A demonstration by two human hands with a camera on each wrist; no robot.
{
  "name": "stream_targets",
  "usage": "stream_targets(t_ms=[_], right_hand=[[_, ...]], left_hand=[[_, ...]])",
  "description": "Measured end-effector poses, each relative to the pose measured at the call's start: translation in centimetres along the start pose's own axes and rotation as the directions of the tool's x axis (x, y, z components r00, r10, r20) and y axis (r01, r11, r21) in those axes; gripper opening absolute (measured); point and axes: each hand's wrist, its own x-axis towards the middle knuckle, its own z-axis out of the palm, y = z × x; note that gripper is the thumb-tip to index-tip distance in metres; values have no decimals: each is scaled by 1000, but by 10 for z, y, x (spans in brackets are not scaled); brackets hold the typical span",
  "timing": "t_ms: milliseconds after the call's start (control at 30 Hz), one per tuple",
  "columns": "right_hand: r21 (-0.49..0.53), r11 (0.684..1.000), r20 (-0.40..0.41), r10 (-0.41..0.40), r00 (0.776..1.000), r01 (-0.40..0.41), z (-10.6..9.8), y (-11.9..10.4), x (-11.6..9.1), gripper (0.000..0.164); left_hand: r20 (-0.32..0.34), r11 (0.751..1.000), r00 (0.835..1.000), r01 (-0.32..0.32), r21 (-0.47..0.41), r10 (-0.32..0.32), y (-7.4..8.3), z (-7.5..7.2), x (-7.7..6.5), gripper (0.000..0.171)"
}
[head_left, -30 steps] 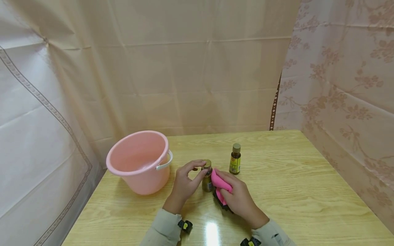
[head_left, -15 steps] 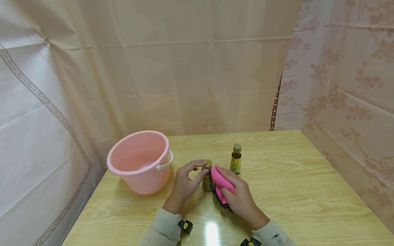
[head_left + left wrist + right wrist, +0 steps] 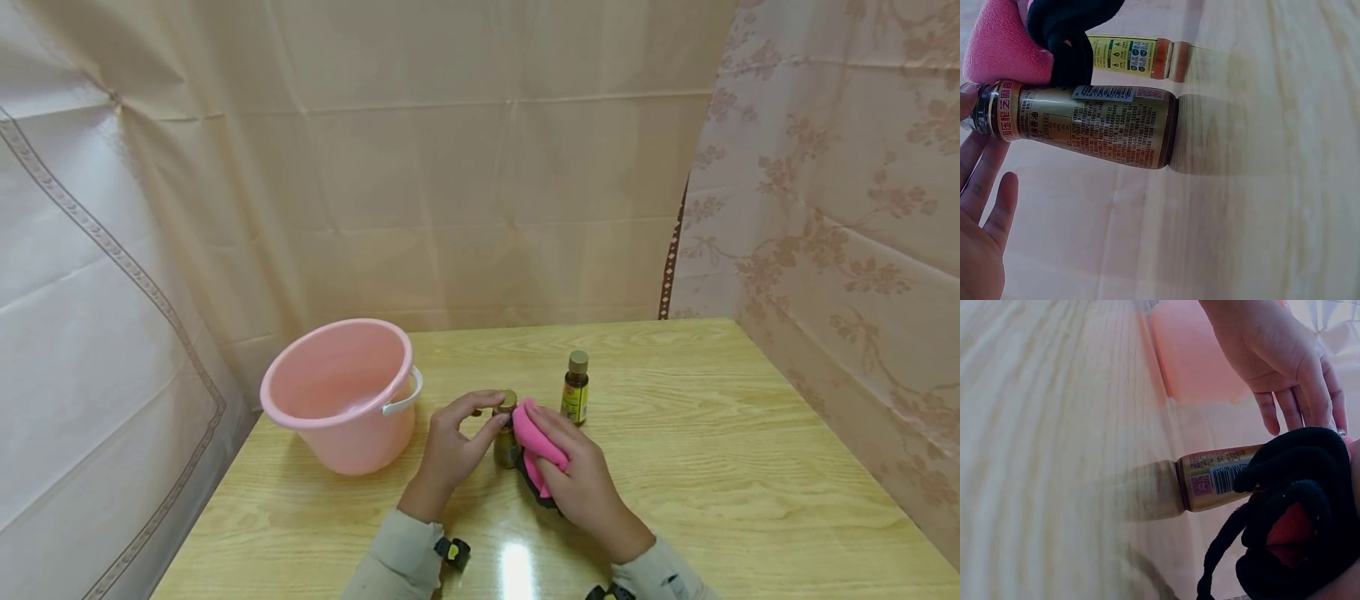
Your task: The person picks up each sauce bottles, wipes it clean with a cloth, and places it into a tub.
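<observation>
A sesame oil bottle [image 3: 506,452] with a gold label stands upright on the table. My left hand [image 3: 450,450] pinches its neck just below the gold cap, thumb on one side and fingers on the other. In my right hand [image 3: 588,483] is a bunched pink cloth [image 3: 542,442] with a black edge, held against the bottle's upper right side. The left wrist view shows the cloth [image 3: 1010,47] touching the bottle [image 3: 1097,128] near its neck. Black folds [image 3: 1297,456] of the cloth hide part of the bottle [image 3: 1210,478] in the right wrist view.
A second brown bottle [image 3: 575,398] with a yellow-green label stands behind the right hand. To the left is a pink bucket [image 3: 360,446] with a white handle [image 3: 403,396]. Fabric curtains [image 3: 480,208] enclose the wooden table [image 3: 712,467] at the back and sides.
The cloth in my right hand has shifted slightly upward along the bottle's side. My left hand keeps its pinch at the neck, and the bottle has hardly moved.
</observation>
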Motion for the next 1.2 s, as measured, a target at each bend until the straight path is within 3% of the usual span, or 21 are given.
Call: stream_targets(t_ms=[600,900,1200], right_hand=[[-45,998,49,47,998,-44,-3,-5,1,66],[-186,965,161,216,963,-186,0,2,-1,61],[-245,952,188,230,955,-181,-1,1,-3,60]], left_hand=[[-3,1000,1000,14,-2,-14,-4,0,-2,25],[-13,1000,1000,17,8,-17,-4,-1,-3,25],[-15,1000,1000,2,1,-2,-3,0,-2,25]])
